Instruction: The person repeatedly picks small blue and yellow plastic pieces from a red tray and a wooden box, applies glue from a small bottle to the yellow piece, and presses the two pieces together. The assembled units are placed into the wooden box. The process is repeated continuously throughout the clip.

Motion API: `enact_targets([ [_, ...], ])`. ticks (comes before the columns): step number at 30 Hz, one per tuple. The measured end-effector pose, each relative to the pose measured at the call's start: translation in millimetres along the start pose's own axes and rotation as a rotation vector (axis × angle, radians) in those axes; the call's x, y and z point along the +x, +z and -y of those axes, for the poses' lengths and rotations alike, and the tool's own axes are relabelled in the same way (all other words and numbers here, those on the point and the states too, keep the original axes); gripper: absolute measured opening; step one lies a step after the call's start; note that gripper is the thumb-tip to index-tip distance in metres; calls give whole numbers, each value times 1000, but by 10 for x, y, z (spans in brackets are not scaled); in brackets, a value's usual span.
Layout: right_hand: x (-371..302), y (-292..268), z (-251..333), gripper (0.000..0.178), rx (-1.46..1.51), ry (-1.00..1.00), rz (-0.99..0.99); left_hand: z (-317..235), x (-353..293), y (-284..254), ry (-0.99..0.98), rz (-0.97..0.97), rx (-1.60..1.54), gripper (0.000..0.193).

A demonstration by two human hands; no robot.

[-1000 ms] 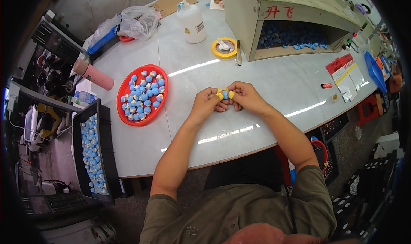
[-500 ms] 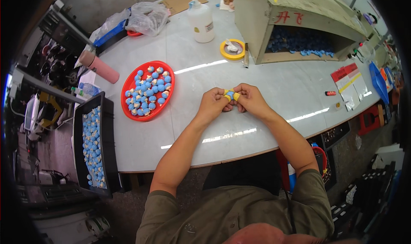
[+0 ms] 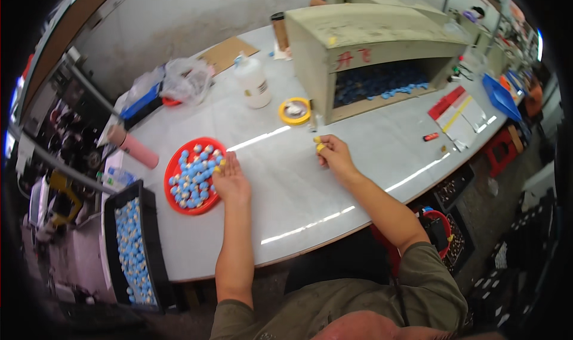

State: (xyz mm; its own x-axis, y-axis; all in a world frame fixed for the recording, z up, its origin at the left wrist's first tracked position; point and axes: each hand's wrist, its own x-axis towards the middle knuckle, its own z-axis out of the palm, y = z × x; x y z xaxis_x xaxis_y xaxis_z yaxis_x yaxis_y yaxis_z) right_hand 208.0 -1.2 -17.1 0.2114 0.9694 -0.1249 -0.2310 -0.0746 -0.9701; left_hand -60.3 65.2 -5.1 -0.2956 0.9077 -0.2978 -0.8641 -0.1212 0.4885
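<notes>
At the far left, a black crate point(image 3: 154, 250) is loaded with small blue-and-cream balls point(image 3: 132, 244), heaped loosely together. Each is judged to be light and easily lifted between two fingertips; since they are round, rolling is to be expected if one is nudged. Whether they are stiff or soft cannot be told by sight, so a gentle pinch across the blue sides is advised, with the pale part, which may be more fragile, left unpressed.

To the right, more of the same balls point(image 3: 194, 173) are gathered in a round red plate point(image 3: 197, 211) on the pale table point(image 3: 280, 191). They are seen as matt sky-blue, with cream patches turned various ways; finer detail is blurred.

At the plate's right rim, the left hand point(image 3: 231, 183) is held with its palm turned up and several fingers extended. Yellow covers point(image 3: 222, 162) are worn at its tips, beside the balls; whether one is pinched there cannot be told.

Farther right, the right hand point(image 3: 337, 156) is held above the table, its yellow-covered thumb and forefinger brought close together. Whether anything is gripped between them cannot be made out.
</notes>
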Motion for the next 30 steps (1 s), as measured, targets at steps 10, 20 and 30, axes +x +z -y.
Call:
enact_targets([
  [10, 901, -834, 339, 25, -872, -613, -534, 477, -514, 21, -241, 230, 399, 42],
  [20, 1594, -1101, 461, 41, -1602, -522, -299, 508, -499, -79, -274, 291, 484, 36],
  [30, 72, -596, 373, 31, -688, -558, 48, 511, -751, 5, -602, 622, 792, 36],
])
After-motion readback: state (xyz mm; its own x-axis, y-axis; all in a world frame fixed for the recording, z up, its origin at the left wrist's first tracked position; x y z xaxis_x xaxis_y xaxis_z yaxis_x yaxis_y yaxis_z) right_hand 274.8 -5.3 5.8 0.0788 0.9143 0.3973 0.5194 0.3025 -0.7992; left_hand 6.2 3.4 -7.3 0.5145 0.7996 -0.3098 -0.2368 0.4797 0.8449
